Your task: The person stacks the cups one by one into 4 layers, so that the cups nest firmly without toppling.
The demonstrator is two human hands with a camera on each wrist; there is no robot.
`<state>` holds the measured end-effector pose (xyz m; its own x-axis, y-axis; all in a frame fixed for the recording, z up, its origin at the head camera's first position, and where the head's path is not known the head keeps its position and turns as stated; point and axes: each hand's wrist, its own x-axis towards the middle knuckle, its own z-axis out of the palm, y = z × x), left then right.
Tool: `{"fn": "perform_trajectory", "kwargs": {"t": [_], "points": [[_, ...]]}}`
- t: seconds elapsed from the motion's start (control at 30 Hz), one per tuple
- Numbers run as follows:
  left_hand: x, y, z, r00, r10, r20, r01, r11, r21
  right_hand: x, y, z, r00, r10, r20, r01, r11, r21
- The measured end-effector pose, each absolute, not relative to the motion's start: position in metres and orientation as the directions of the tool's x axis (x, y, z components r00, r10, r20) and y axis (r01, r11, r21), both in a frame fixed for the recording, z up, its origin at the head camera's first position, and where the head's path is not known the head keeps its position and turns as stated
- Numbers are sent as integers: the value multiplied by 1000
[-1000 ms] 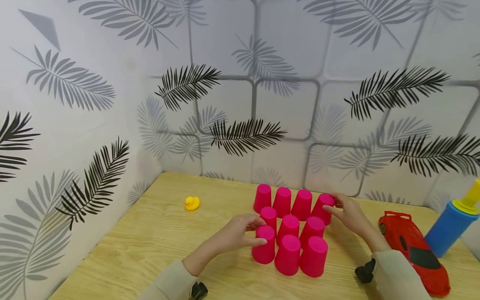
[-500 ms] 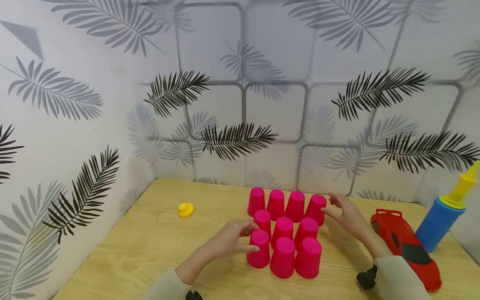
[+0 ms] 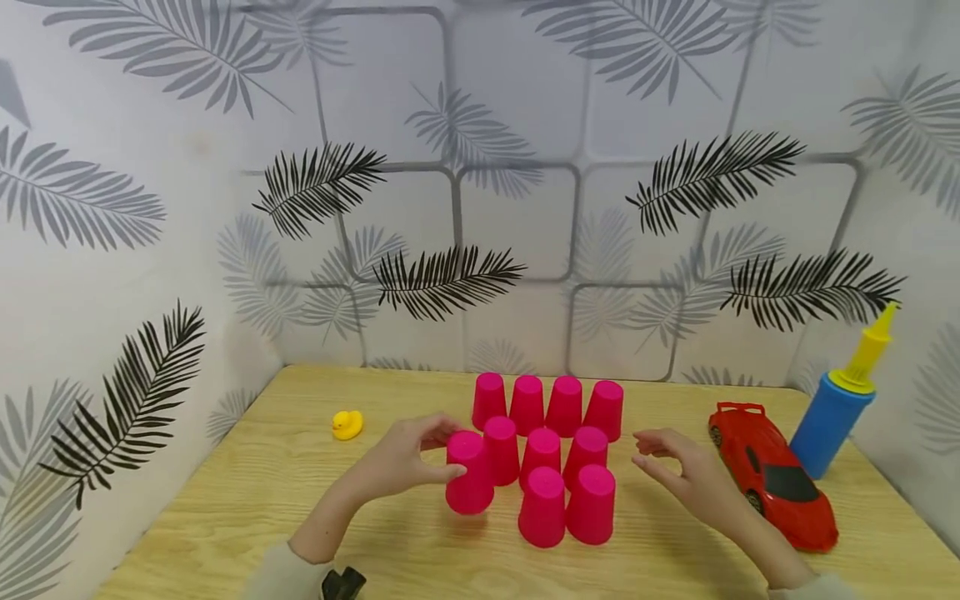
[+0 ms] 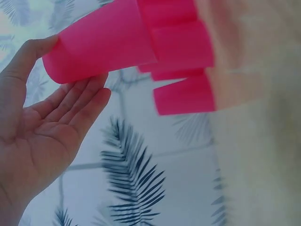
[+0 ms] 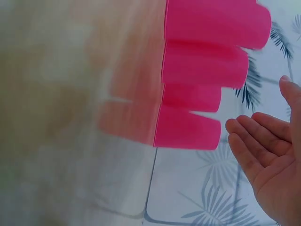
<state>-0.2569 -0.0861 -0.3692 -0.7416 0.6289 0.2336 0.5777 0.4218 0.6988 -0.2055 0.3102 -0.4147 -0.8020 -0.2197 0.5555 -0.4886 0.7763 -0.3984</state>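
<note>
My left hand (image 3: 412, 457) pinches an upside-down pink cup (image 3: 469, 473) between thumb and fingers, just above the table to the left of the front row. In the left wrist view, the held cup (image 4: 103, 42) shows a gap between its rim and the tabletop. Beside it, three pink cups (image 3: 542, 457) form a middle row, two more (image 3: 566, 507) stand in front, and a back row of several cups (image 3: 527, 406) stands behind. All are mouth down. My right hand (image 3: 693, 479) hovers right of the cups, fingers relaxed, touching nothing; the right wrist view shows its bare palm (image 5: 277, 165).
A yellow rubber duck (image 3: 347, 425) sits at the left on the wooden table (image 3: 300, 500). To the right lie a red toy car (image 3: 772, 479) and, behind it, a blue and yellow pump (image 3: 832, 417). A leaf-patterned wall (image 3: 517, 325) closes off the back.
The left hand has lifted the front-left cup and drawn it leftward out of the front row. My right hand has left the back-right cup and come nearer. The head view has shifted right.
</note>
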Motion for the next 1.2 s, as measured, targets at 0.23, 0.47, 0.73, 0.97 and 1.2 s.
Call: {"fn": "perform_trajectory", "kwargs": {"t": [0.23, 0.47, 0.73, 0.97, 1.2], "points": [[-285, -79, -335, -789, 486, 375, 587, 418, 693, -192, 293, -415, -852, -251, 459, -475, 739, -477], [-329, -44, -331, -808, 350, 473, 588, 441, 678, -197, 281, -411, -906, -265, 331, -407, 761, -504], [-358, -10, -340, -826, 321, 463, 563, 447, 695, -200, 279, -409, -934, -297, 196, -355, 738, -574], [-362, 2, -342, -832, 360, 422, 553, 480, 681, -198, 278, -411, -924, -338, 180, -375, 706, -601], [-364, 10, -345, -845, 366, 389, 532, 502, 682, -193, 278, -413, -912, -361, 193, -399, 683, -612]]}}
